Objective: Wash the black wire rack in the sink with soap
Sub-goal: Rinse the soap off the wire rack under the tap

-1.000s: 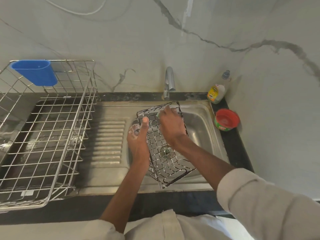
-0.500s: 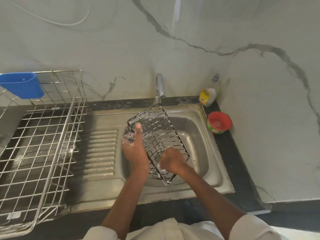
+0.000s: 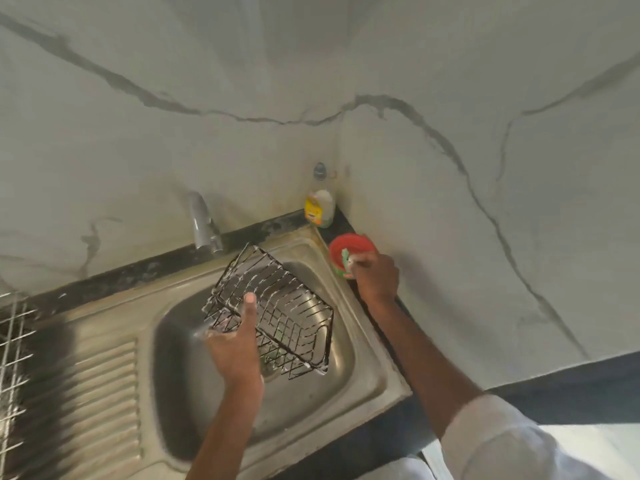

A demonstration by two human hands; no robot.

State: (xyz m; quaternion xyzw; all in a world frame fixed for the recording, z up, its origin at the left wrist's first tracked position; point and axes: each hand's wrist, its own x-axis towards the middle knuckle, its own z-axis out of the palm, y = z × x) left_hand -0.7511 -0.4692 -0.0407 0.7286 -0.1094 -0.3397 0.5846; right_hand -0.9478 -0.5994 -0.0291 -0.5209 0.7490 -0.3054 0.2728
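Your right hand (image 3: 375, 278) has left the rack (image 3: 273, 313) since half a second ago, when it was scrubbing the rack's near end. It now reaches to the red soap tub (image 3: 349, 252) on the counter (image 3: 377, 327) just right of the sink (image 3: 194, 375). Its fingers (image 3: 365, 260) are curled and pinch a green scrubber (image 3: 346, 259), which they press into the tub.

Your left hand (image 3: 237, 344) still holds the rack at its left side. The thumb lies along the wire and the other fingers are hidden behind it, so I cannot tell how they lie.

The rack remains over the sink basin, tilted, with its far end up near the tap (image 3: 204, 223). White suds streak the wires.

A soap bottle (image 3: 318, 206) stands in the corner behind the tub. The view has swung right: only an edge of the silver drying rack (image 3: 14, 327) shows left of the sink.
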